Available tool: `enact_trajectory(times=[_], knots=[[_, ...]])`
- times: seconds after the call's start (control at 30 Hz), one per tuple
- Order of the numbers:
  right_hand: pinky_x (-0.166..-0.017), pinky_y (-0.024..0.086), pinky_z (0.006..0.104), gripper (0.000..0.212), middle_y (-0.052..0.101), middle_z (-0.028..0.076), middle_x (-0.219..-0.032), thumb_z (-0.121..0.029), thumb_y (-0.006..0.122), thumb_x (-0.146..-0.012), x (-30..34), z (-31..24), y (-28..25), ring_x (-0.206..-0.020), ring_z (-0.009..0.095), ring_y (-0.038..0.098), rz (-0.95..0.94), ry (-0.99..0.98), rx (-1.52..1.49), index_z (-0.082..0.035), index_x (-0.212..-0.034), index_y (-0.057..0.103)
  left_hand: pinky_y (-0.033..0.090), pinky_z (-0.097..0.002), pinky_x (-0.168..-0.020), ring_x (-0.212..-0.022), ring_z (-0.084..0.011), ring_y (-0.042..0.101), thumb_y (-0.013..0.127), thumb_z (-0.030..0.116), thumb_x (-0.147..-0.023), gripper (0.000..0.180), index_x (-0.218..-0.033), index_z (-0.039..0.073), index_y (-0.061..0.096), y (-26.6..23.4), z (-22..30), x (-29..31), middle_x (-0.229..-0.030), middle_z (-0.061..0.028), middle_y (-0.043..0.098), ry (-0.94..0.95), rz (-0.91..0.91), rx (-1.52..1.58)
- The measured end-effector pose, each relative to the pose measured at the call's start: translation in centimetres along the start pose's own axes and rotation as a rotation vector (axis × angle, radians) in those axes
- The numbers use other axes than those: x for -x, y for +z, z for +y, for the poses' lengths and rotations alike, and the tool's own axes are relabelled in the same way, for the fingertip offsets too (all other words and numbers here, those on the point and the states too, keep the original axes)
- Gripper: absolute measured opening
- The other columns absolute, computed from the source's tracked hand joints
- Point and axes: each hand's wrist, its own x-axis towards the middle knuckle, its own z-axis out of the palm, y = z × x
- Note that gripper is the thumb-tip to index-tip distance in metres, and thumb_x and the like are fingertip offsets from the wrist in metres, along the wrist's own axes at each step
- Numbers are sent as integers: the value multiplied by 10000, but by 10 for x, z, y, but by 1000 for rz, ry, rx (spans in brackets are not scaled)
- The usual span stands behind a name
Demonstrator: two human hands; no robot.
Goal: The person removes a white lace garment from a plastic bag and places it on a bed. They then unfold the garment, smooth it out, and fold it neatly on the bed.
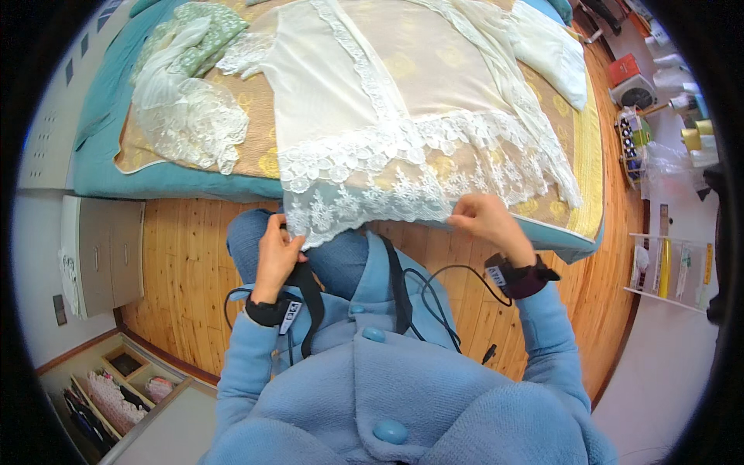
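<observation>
Wooden floorboards (pixel 182 279) run beneath a teal-sheeted bed (pixel 186 184), its far edge cut off. White tags (pixel 291 314) on both dark wristbands (pixel 531 280) bear small lettering, hard to make out. Across the bed's near edge lies a sheer white garment (pixel 333 101) with scalloped floral lace. Left hand (pixel 277 254) and right hand (pixel 487 223) pinch its hem between closed fingers. Crumpled green-and-white fabric (pixel 190 101) lies toward the bed's left edge.

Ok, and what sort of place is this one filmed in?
Most likely a bedroom: there's a wide bed with a white lace-trimmed garment spread on it, a low cabinet nearby and a wooden floor.
</observation>
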Motion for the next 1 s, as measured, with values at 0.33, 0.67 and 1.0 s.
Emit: enact_trajectory(times=[0.33, 0.67, 1.0], knots=[[-502, 397, 204, 213, 588, 8, -616, -213, 619, -887, 30, 79, -140, -546, 68, 521, 867, 125, -126, -15, -812, 643, 461, -401, -736, -855, -320, 558, 691, 64, -708, 255, -924, 39, 556, 85, 92, -1, -918, -132, 554, 1255, 78, -578], [-462, 378, 234, 466, 525, 23, -518, -414, 667, -840, 45, 42, -79, -475, 81, 496, 399, 206, -73, 2, -639, 614, 376, -438, -978, -1111, -253, 500, 600, 85, -737, 250, -974, 71, 524, 157, 67, -26, -1126, -111, 531, 1371, 217, -663], [-465, 340, 198, 231, 559, -15, -592, -167, 596, -869, 32, 59, -78, -509, 38, 468, 713, 106, -315, -32, -683, 621, 342, -543, -1033, -1065, -290, 520, 605, 87, -713, 189, -889, 53, 545, 150, 69, -32, -1089, -135, 524, 1370, 70, -588]])
